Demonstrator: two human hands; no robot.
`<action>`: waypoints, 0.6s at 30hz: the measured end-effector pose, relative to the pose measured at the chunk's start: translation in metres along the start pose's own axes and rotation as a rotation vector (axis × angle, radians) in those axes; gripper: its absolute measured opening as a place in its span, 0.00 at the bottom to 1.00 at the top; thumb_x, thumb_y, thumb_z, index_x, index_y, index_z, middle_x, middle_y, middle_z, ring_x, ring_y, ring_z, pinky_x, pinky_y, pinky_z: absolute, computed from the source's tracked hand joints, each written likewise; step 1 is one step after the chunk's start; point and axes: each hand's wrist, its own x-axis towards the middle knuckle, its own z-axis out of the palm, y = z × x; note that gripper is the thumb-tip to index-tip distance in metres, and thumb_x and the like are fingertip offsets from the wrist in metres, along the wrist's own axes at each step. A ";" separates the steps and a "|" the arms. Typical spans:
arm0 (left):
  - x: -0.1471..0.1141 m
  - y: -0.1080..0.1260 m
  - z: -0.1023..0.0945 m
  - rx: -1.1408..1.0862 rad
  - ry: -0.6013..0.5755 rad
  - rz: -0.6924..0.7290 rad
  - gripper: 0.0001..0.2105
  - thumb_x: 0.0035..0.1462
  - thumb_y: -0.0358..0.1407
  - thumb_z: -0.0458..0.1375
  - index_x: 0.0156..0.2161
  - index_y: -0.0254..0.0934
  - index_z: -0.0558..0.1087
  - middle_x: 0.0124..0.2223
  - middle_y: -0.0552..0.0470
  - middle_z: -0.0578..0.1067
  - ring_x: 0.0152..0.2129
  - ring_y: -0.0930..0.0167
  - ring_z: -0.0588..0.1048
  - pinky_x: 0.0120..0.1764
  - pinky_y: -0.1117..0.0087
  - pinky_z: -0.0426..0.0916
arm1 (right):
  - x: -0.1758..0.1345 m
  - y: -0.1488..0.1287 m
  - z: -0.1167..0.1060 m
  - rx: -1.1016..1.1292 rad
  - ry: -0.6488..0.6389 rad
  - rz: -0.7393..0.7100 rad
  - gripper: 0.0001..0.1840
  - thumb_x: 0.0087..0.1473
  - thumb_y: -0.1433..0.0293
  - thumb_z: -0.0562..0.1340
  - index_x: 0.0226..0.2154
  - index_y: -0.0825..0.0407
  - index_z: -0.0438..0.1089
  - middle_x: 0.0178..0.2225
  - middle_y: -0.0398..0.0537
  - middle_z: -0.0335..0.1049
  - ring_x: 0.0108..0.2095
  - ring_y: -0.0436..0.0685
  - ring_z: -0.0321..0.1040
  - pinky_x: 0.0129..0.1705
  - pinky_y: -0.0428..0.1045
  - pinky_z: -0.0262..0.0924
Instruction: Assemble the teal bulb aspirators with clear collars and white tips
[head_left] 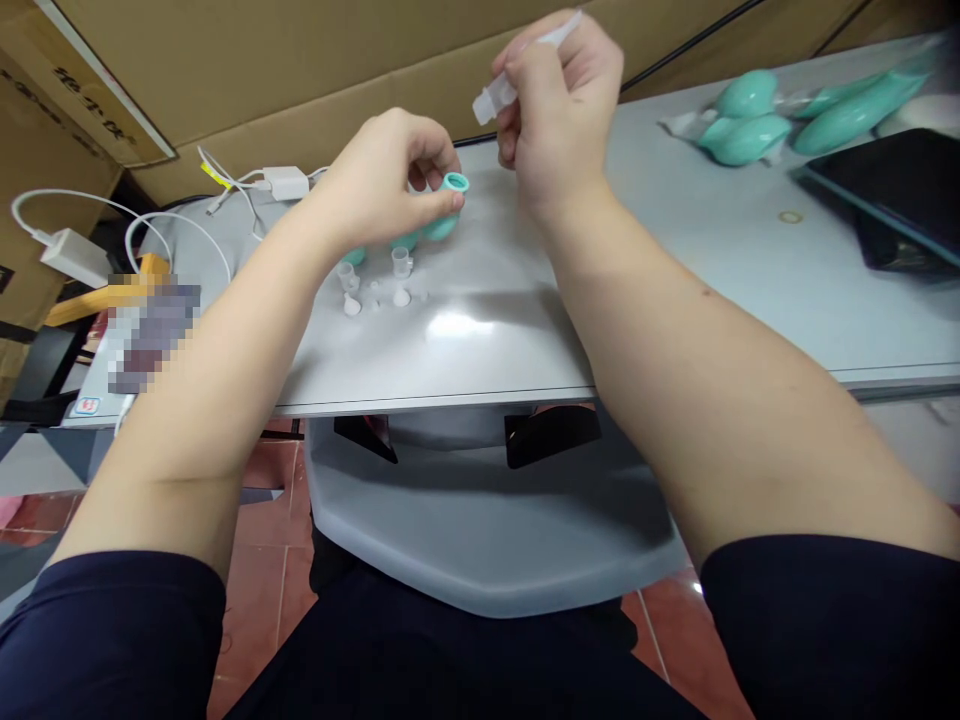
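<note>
Far left of the worktop (pixel 510 265): white adapter (pixel 75 257) with its cable, and a yellow wooden piece (pixel 105 299) next to a pixelated patch. Further right, near the back, a white plug block (pixel 286 183) with more cable, left of the left hand (pixel 405 175). Left hand: thumb and fingers pinching a turquoise piece (pixel 454 187), round opening facing up, at the fingertips on the hand's right side. More turquoise shows under that hand, partly covered, count can't be told. In front of the hand, toward the person: two small clear cups (pixel 402 262), then two white bits (pixel 402 298) nearer the edge, plus tinier ones too small to identify. Right hand (pixel 562 115): raised higher, well apart from the cups, thumb and curled fingers gripping a translucent tube (pixel 493 101); it slants, lower end poking out left toward the turquoise piece but not touching it, upper end above the knuckles. Right of that hand: thin ring (pixel 790 217) lying flat, turquoise parts (pixel 745 138) with clear plastic behind it, dark flat panel (pixel 896 190) at far right.
</note>
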 end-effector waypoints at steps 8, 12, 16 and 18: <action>0.016 0.001 0.030 -0.005 -0.047 -0.118 0.07 0.52 0.27 0.70 0.35 0.42 0.82 0.39 0.44 0.86 0.36 0.58 0.82 0.45 0.51 0.75 | 0.006 0.025 -0.006 0.002 -0.140 -0.171 0.12 0.64 0.78 0.57 0.31 0.47 0.65 0.28 0.41 0.64 0.29 0.53 0.68 0.39 0.48 0.75; 0.015 -0.009 0.034 0.040 0.000 -0.149 0.12 0.48 0.28 0.73 0.39 0.41 0.83 0.43 0.43 0.88 0.42 0.52 0.85 0.50 0.45 0.77 | 0.002 0.026 -0.005 0.053 -0.236 -0.221 0.11 0.59 0.80 0.58 0.32 0.47 0.67 0.27 0.39 0.63 0.27 0.52 0.65 0.36 0.48 0.69; 0.010 -0.025 0.025 -0.030 0.059 -0.138 0.17 0.41 0.36 0.78 0.40 0.47 0.83 0.46 0.49 0.88 0.45 0.54 0.83 0.50 0.48 0.78 | -0.003 0.022 -0.009 0.096 -0.321 -0.239 0.11 0.53 0.77 0.61 0.35 0.44 0.64 0.28 0.37 0.60 0.26 0.54 0.67 0.33 0.50 0.68; 0.004 -0.026 0.016 -0.158 0.109 -0.043 0.15 0.44 0.40 0.77 0.40 0.51 0.84 0.44 0.54 0.88 0.44 0.56 0.82 0.50 0.49 0.77 | -0.008 0.017 -0.011 0.102 -0.383 -0.235 0.11 0.52 0.73 0.64 0.34 0.43 0.64 0.29 0.38 0.62 0.27 0.56 0.69 0.33 0.52 0.68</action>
